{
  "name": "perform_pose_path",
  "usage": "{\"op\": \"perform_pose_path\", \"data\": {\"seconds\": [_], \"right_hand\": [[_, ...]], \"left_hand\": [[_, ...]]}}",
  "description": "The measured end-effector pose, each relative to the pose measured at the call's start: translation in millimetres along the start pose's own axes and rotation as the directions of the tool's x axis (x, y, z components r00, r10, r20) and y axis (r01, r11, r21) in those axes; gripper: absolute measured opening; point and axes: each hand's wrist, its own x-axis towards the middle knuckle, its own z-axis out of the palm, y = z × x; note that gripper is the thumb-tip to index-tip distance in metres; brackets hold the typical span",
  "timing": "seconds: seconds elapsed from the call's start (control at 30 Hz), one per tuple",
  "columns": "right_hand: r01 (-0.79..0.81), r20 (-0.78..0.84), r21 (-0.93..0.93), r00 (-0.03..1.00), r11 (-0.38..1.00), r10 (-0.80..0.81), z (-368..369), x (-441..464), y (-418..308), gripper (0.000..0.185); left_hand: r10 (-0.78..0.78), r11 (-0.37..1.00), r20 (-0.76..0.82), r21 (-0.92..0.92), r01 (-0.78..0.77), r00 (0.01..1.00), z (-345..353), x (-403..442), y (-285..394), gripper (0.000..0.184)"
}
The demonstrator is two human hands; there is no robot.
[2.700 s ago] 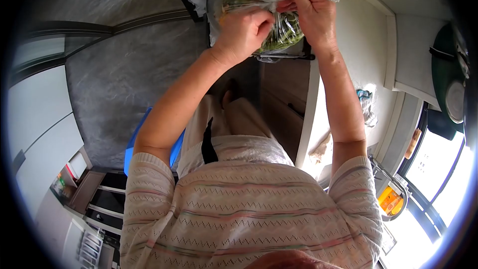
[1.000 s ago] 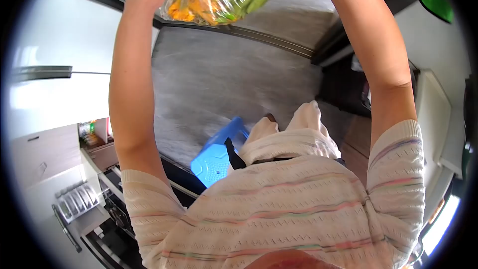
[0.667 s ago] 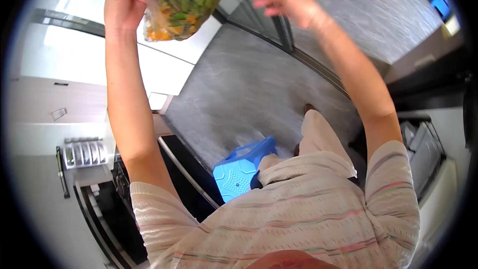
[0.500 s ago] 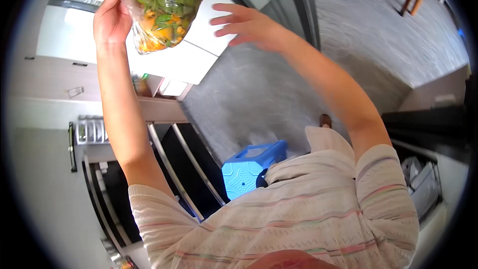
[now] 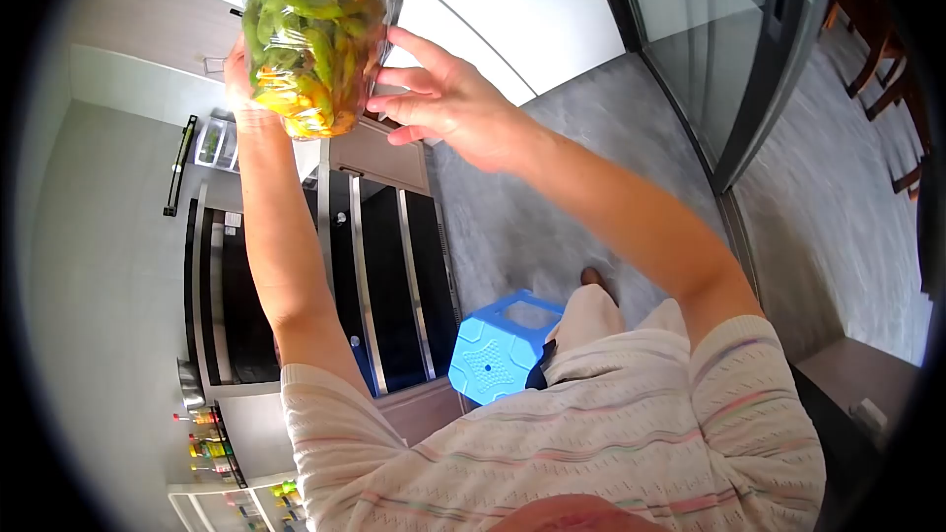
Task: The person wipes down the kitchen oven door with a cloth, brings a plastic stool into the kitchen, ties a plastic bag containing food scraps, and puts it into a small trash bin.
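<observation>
A clear plastic bag of vegetables (image 5: 320, 34) is held up at the top of the view. It is filled with long green pods that look like peppers, with orange and yellow pieces at its lower end. My left hand (image 5: 239, 79) grips the bag from its left side, its fingers mostly hidden behind it. On the other side, my right hand (image 5: 453, 103) has its fingers spread, with the tips at the bag's right edge. Whether those tips press on the plastic I cannot tell.
A blue plastic stool (image 5: 493, 360) stands on the grey floor (image 5: 611, 167) close to my legs. Black-fronted drawers (image 5: 379, 276) line the left side. To the right is a glass sliding door (image 5: 705, 49), with wooden chairs (image 5: 877, 69) beyond it. Several bottles (image 5: 207, 448) sit on a rack at lower left.
My view has turned to the right. The bag has come lower and nearer my right hand, which has moved from apart to the bag's edge. My left hand has gone mostly behind the bag.
</observation>
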Motion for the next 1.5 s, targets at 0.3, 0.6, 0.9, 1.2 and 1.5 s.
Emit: {"op": "perform_pose_path", "data": {"seconds": [0.3, 0.6, 0.9, 1.2, 1.5], "right_hand": [[0.004, -0.021, -0.042, 1.000, 0.999, -0.005, 4.4, 89.2, 77.2, 0.070], [-0.145, 0.059, 0.079, 0.988, 0.986, 0.141, -3.9, 179.6, 168.0, 0.065], [-0.616, 0.080, 0.303, 0.776, 0.727, 0.625, -93.8, 219.9, 319.8, 0.052], [-0.957, 0.081, 0.190, 0.239, 0.220, 0.968, -196.4, 282.6, 448.5, 0.043], [-0.941, -0.109, -0.293, -0.145, -0.171, 0.983, -242.8, 369.4, 552.8, 0.036]], "left_hand": [[0.034, 0.996, -0.277, 0.090, -0.009, 0.960, -133.4, 13.8, 2.5, 0.035], [-0.176, 0.980, -0.311, -0.143, 0.137, 0.934, -279.8, -3.8, 17.3, 0.030], [-0.169, 0.978, -0.725, -0.039, 0.205, 0.668, -368.5, -95.8, -88.0, 0.015], [-0.303, 0.945, -0.919, -0.255, 0.206, 0.253, -450.6, -175.7, -202.5, 0.019], [-0.425, 0.903, -0.891, -0.429, -0.008, -0.159, -500.4, -220.0, -276.3, 0.022]]}}
